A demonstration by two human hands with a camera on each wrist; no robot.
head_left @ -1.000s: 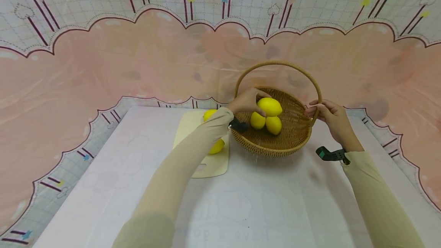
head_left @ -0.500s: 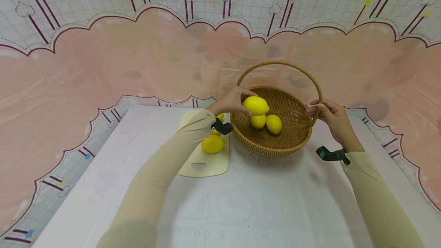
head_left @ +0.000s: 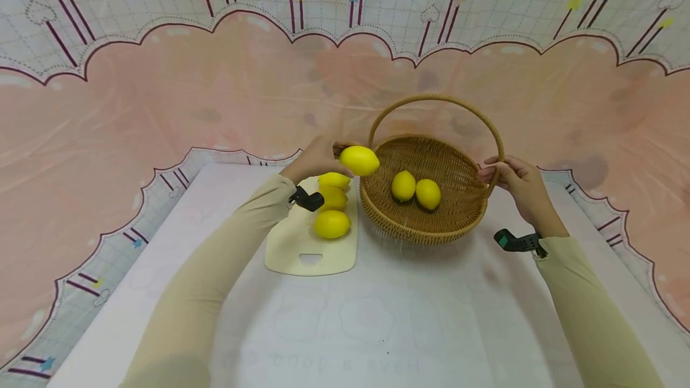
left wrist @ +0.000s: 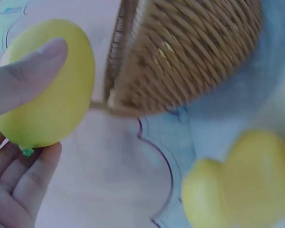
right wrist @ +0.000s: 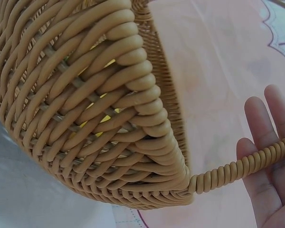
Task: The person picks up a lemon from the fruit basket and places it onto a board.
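Note:
My left hand (head_left: 315, 160) grips a yellow lemon (head_left: 359, 160) in the air just left of the wicker basket's rim (head_left: 377, 220), above the cream cutting board (head_left: 293, 250). In the left wrist view my thumb and fingers (left wrist: 31, 71) wrap that lemon (left wrist: 52, 95) beside the basket wall (left wrist: 190, 52). Three lemons (head_left: 332, 208) lie in a row on the board. Two lemons (head_left: 416, 190) lie inside the basket. My right hand (head_left: 514, 181) rests against the right foot of the basket handle (right wrist: 237, 171), fingers (right wrist: 266, 142) straight.
A white table (head_left: 377, 328) carries the board and the basket, and a pink patterned cloth (head_left: 162, 106) hangs behind and around it. Black straps sit on both wrists.
My left hand has lifted one lemon out of the basket and carried it left past the rim, toward the board. The right hand has stayed at the handle.

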